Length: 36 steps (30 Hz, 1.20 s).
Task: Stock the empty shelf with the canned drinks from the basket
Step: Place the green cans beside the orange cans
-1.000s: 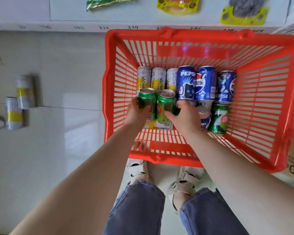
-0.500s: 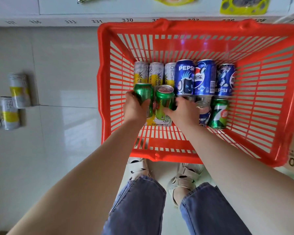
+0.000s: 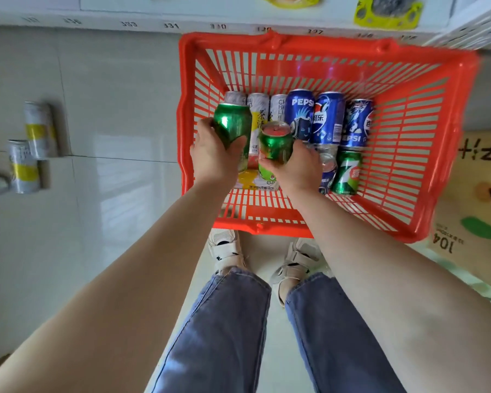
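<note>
**Cans in hand, over basket**

Your left hand [image 3: 213, 163] grips one green can [image 3: 231, 123], your right hand [image 3: 298, 168] another [image 3: 274, 143], both above the red basket [image 3: 425, 154] on pale glossy floor tile [image 3: 111, 123]. Numbered shelf edge [image 3: 170, 24] runs just beyond the basket's far rim. Two white-yellow cans [image 3: 30, 146] stand well left.

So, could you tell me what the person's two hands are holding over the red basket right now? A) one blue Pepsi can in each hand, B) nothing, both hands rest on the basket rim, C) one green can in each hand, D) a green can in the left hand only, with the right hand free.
C: the left hand grips one green can and the right hand grips another green can, both above the red basket.
</note>
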{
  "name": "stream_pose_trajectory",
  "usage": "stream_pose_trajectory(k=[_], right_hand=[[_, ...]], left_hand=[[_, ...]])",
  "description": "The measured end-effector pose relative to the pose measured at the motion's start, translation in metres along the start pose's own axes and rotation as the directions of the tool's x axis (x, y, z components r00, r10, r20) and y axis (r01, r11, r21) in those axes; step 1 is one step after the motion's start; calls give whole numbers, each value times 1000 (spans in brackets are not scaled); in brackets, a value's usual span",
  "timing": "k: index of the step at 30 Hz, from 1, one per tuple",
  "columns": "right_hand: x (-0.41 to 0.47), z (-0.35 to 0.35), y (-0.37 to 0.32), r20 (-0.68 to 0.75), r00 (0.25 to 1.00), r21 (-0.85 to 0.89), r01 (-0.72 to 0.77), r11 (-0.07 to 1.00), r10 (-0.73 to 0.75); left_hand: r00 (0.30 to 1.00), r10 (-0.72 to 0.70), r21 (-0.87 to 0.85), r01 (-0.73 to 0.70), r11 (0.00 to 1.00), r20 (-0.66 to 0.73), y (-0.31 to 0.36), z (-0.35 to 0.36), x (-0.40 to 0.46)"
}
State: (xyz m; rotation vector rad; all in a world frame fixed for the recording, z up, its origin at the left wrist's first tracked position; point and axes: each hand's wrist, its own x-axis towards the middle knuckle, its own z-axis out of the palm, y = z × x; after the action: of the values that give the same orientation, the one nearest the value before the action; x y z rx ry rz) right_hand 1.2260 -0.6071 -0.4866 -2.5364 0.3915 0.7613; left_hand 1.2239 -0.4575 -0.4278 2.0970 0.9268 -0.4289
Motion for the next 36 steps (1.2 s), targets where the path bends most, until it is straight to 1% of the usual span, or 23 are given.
stream_pose_trajectory(k=[1,3,5,7,8,10,11,13,16,20,22,24,26,28,30,33,36], right_hand=[[-8,-13,1,9,1000,69,23,997,-24],[-27,-46,1,89,996,247,8,969,-31],[-48,-81,2,189,982,412,-85,907,6],[-74,-120,0,275,961,522,-181,834,36],[-88,-140,-2,312,949,561,-216,799,37],[-120,-180,-9,388,921,620,-279,733,23],[-137,-199,-14,426,905,645,-309,699,7],[-171,-233,-27,475,879,691,-354,631,-28],[-219,-275,-46,513,853,758,-399,516,-95],[-281,-316,-76,519,840,815,-428,392,-162],[-310,-329,-90,514,838,835,-441,329,-181],[-333,-338,-103,513,839,843,-452,292,-182],[-358,-348,-118,524,827,836,-456,304,-201],[-379,-356,-133,543,801,825,-453,337,-253],[-403,-364,-152,555,775,812,-424,402,-304],[-433,-372,-183,547,757,784,-314,535,-357],[-454,-373,-220,548,738,763,-249,597,-394]], left_hand=[[1000,-24,-19,24,1000,5,5,-8,-9],[993,-104,-81,108,991,52,18,-28,-30],[973,-194,-120,210,970,128,30,-52,-52],[934,-261,-151,303,941,246,46,-80,-77],[910,-276,-200,346,917,308,55,-93,-91],[873,-270,-294,404,866,405,75,-120,-120],[863,-261,-323,418,849,432,83,-134,-134],[847,-253,-360,444,821,467,96,-161,-160],[834,-233,-417,468,780,499,114,-202,-200],[847,-158,-557,462,690,508,129,-252,-251],[866,-122,-634,444,633,484,132,-276,-277],[881,-92,-701,428,570,463,132,-298,-301],[884,-68,-749,431,504,463,131,-322,-327],[883,-48,-790,440,427,466,126,-346,-352],[888,-20,-838,441,322,459,120,-369,-374],[892,63,-888,436,149,448,106,-408,-396],[900,151,-913,404,59,408,90,-447,-409]])
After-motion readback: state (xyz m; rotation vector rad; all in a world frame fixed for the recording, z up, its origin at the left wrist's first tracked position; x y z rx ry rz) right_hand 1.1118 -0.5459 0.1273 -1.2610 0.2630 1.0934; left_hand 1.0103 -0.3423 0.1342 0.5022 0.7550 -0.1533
